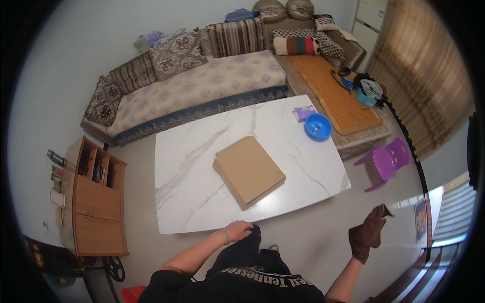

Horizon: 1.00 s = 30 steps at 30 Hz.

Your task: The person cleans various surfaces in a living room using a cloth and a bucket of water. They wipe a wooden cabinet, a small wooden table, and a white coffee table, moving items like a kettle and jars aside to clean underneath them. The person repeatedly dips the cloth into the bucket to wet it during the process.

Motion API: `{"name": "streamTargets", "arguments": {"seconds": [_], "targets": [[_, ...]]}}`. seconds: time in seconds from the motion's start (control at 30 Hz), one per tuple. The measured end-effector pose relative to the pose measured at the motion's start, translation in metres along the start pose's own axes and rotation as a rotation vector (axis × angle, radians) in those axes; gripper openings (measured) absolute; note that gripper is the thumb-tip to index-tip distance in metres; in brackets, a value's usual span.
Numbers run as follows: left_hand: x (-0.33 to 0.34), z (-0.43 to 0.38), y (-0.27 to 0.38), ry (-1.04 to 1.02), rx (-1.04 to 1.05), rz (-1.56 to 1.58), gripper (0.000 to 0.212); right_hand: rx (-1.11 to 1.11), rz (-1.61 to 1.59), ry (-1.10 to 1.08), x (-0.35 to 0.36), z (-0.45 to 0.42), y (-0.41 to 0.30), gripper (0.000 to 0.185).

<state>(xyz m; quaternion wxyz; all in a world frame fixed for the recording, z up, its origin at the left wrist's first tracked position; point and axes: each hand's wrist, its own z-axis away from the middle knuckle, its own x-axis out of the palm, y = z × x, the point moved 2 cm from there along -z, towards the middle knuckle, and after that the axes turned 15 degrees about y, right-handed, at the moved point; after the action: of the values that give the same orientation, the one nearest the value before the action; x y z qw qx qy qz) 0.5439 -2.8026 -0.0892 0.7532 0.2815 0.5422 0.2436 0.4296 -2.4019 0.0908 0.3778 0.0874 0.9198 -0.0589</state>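
Observation:
A brown cardboard box (250, 170), low and closed, lies at an angle on the white marble-patterned table (189, 163). My left hand (238, 230), with a band at its wrist, is at the table's near edge, by my dark-clothed knee; its fingers are loosely bent and I see nothing in them. Out to the right, away from the table, my right hand is covered by a brown cloth or glove (367, 235) that hides the fingers; only the wrist shows bare. A blue plastic basin (318, 127) with small items inside stands at the table's far right, beside a purple packet (304, 113).
A long sofa (212, 79) with cushions runs behind the table, its right section bearing a bamboo mat (329, 91) with a teal box (366, 99) and clothes. A purple plastic chair (387, 159) stands right of the table, a wooden cabinet (98, 204) left of it.

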Motion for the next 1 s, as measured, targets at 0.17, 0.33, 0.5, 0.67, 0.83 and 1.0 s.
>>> {"name": "streamTargets", "arguments": {"seconds": [0.17,0.33,0.5,0.67,0.83,1.0], "targets": [[-0.016,-0.024,-0.064,0.223,-0.124,-0.003,0.034,0.125,-0.367,-0.306,0.155,0.015,-0.074,0.049],[-0.043,-0.044,-0.092,0.341,-0.256,0.191,0.030,-0.040,-0.543,-0.657,0.278,0.105,-0.053,0.061],[-0.036,-0.055,-0.119,0.323,-0.406,0.120,0.033,0.065,-0.788,-1.047,0.307,0.170,-0.099,0.076],[-0.014,-0.116,-0.095,0.397,-0.336,0.045,0.038,-0.048,-0.597,-0.983,0.332,0.176,-0.096,0.076],[0.003,-0.234,-0.044,0.496,-0.116,-0.045,0.039,-0.334,-0.587,-0.900,0.381,0.159,-0.088,0.071],[0.063,-0.377,-0.038,0.411,0.115,-0.291,0.034,-0.497,-0.447,-1.008,0.418,0.187,-0.065,0.065]]}}
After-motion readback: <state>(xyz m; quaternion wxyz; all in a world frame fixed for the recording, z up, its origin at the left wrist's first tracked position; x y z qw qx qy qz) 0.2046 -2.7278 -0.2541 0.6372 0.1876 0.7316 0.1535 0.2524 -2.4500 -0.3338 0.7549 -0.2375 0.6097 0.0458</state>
